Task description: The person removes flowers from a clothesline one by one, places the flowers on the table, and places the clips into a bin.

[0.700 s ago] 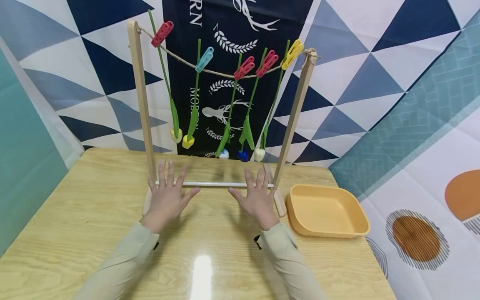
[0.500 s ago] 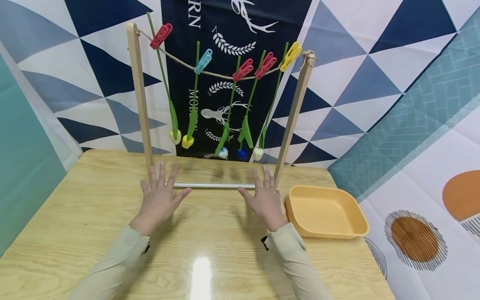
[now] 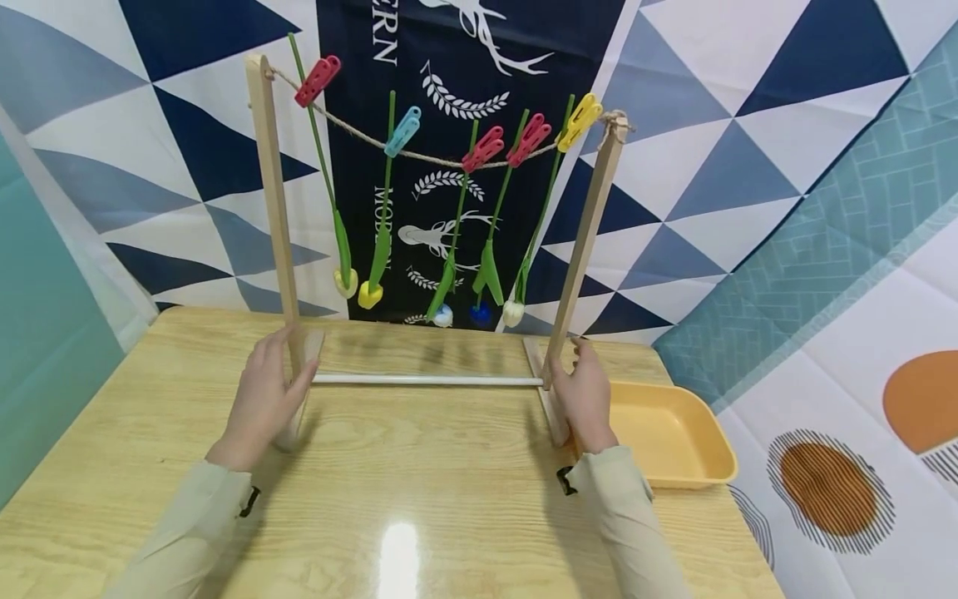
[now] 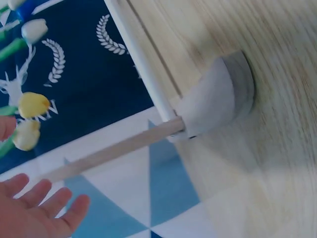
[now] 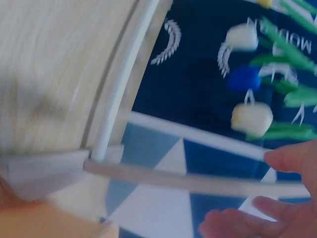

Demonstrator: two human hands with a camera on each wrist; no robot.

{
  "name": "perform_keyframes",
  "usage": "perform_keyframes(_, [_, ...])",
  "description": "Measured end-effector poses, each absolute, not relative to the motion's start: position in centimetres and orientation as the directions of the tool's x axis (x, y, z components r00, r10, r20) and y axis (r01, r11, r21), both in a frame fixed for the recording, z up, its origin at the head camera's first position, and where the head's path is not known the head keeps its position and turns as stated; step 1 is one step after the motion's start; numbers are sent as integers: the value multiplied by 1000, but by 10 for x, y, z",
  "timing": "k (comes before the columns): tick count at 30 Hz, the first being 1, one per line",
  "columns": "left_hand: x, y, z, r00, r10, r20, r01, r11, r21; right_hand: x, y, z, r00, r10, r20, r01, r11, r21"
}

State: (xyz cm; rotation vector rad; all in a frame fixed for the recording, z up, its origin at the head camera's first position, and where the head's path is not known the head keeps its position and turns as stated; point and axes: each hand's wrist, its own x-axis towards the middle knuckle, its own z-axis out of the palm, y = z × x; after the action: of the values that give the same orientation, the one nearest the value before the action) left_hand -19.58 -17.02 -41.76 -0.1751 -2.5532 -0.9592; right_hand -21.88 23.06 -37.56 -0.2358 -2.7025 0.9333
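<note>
While both sleeves (image 3: 183,532) (image 3: 624,520) angle in over the tabletop (image 3: 419,466), left hand (image 3: 260,395) is beside the left post (image 3: 274,191), right hand (image 3: 587,398) at the right post (image 3: 591,225), thumb and fingers either side; each grip loose, unclosed, contact uncertain. Orange tray (image 3: 692,482) partly behind right hand. Wooden frame (image 3: 265,125) upright on tabletop, white rod (image 3: 427,380) across its base. Five flowers (image 3: 370,294) hang heads-down, clipped to twine (image 3: 352,127). Patterned cloth (image 3: 674,166) behind.

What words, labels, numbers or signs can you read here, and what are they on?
"ERN", sideways on the dark cloth, cut off at the picture's top.
"MOD", sideways lower on it; the rest partly behind a flower.
Wrist views: letters blurred or partly covered.
No readable text on the frame, pegs or tub.
</note>
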Motion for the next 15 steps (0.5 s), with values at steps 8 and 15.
perform_keyframes(8, [-215,-182,-421,-942,-142,304,148,639,755,-252,244,-378,-950,261,169,45,655,-754])
perform_keyframes(15, [-230,-179,-429,-923,-202,326,169,549,819,-267,245,-385,-951,266,158,46,624,-780])
